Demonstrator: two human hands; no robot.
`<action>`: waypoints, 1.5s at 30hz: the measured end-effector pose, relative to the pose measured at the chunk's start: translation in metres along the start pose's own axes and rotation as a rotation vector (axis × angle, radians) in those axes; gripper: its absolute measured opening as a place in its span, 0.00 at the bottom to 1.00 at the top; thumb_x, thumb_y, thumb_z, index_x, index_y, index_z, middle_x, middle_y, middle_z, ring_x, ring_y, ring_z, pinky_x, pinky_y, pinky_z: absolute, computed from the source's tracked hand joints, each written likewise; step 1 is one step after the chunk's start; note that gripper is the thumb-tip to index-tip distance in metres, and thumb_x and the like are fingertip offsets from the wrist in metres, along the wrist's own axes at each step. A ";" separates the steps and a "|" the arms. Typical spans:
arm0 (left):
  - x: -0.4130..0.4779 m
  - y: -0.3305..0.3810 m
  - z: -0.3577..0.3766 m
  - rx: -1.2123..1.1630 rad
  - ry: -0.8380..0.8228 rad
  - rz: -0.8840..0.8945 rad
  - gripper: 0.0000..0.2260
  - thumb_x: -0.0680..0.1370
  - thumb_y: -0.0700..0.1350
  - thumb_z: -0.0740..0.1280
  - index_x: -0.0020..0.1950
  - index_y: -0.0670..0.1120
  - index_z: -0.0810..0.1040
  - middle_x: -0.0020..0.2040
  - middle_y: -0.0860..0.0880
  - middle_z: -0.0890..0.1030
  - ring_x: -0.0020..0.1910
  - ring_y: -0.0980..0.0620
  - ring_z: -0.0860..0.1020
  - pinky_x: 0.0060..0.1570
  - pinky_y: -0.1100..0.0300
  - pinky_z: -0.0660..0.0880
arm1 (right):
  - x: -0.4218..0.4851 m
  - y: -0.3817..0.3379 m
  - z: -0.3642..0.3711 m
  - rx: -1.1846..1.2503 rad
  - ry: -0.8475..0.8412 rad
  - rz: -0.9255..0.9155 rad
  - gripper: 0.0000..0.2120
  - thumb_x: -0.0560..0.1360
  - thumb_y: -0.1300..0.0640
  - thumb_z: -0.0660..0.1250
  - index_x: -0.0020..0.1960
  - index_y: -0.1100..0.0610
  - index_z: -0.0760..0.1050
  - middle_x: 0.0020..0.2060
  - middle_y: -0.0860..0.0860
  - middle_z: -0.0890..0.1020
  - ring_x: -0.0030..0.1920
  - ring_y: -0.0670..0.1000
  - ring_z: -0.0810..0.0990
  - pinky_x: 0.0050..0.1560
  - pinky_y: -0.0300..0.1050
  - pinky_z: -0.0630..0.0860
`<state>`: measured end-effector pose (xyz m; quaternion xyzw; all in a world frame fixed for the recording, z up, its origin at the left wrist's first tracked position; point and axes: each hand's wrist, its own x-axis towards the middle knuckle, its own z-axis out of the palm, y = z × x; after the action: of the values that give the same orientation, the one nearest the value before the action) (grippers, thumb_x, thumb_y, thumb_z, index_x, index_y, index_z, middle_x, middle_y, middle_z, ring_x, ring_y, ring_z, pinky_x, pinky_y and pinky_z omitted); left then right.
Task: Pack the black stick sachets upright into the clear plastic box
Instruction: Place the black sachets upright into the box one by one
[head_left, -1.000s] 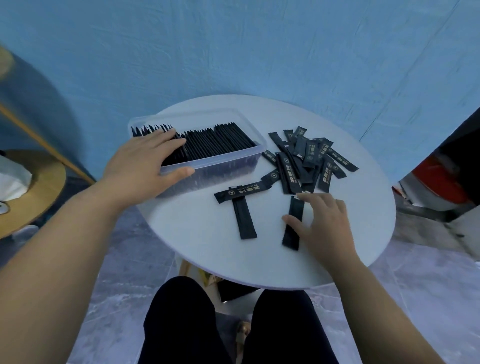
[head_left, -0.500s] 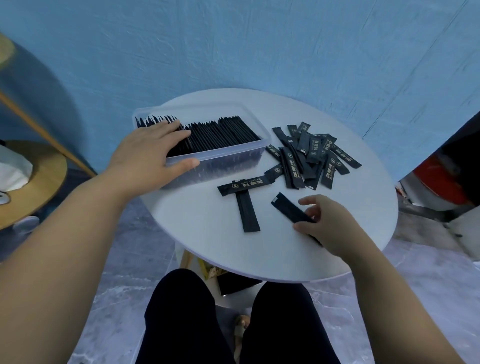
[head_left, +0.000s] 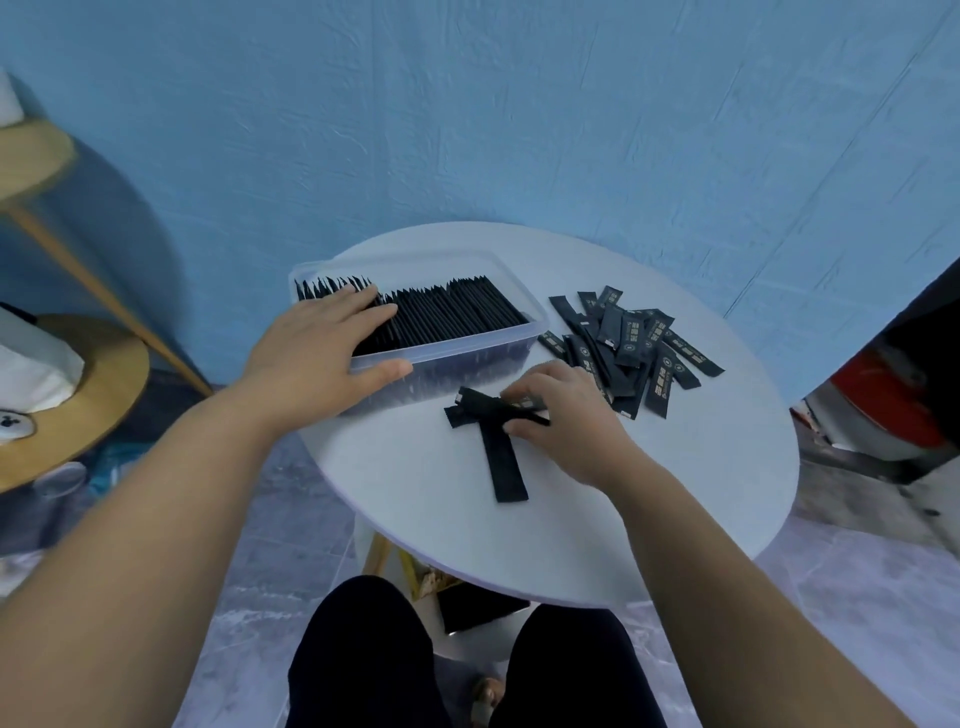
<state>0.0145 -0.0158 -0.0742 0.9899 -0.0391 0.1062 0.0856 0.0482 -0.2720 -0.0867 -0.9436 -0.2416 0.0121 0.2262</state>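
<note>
Right hand pinching loose sachets, left hand flat on the box.
The shallow pinch may let one slip out just beside that hand.

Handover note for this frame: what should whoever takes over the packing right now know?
Left hand: flat on the packed sachets, thumb against the near wall of the clear box.
Right hand: pinching the crosswise sachets on the table; a lone sachet lies flat by them.
Done: a long row stands upright in the box.
Left: the sachets at the right hand, plus the loose pile right of the box.
</note>
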 end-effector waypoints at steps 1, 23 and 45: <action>0.000 0.001 -0.001 -0.002 0.000 0.000 0.45 0.64 0.73 0.43 0.75 0.52 0.62 0.77 0.50 0.59 0.76 0.49 0.56 0.72 0.54 0.51 | 0.003 0.001 0.001 -0.029 -0.018 0.001 0.17 0.74 0.51 0.69 0.62 0.50 0.74 0.62 0.46 0.72 0.62 0.50 0.65 0.58 0.38 0.60; -0.001 0.002 -0.003 0.038 -0.024 0.011 0.45 0.64 0.72 0.39 0.76 0.52 0.58 0.77 0.50 0.56 0.76 0.50 0.54 0.72 0.56 0.50 | -0.005 -0.025 0.004 -0.056 -0.164 0.283 0.20 0.69 0.43 0.71 0.53 0.53 0.71 0.44 0.48 0.76 0.44 0.51 0.76 0.39 0.44 0.72; -0.025 0.046 -0.004 0.049 -0.044 0.046 0.43 0.65 0.69 0.34 0.77 0.54 0.53 0.78 0.53 0.50 0.77 0.53 0.48 0.71 0.61 0.43 | 0.067 -0.076 -0.039 0.521 -0.036 0.040 0.05 0.77 0.61 0.59 0.52 0.58 0.69 0.38 0.50 0.80 0.34 0.46 0.74 0.34 0.36 0.73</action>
<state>-0.0147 -0.0589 -0.0682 0.9926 -0.0611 0.0873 0.0580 0.0780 -0.1975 -0.0132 -0.8577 -0.2154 0.0952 0.4571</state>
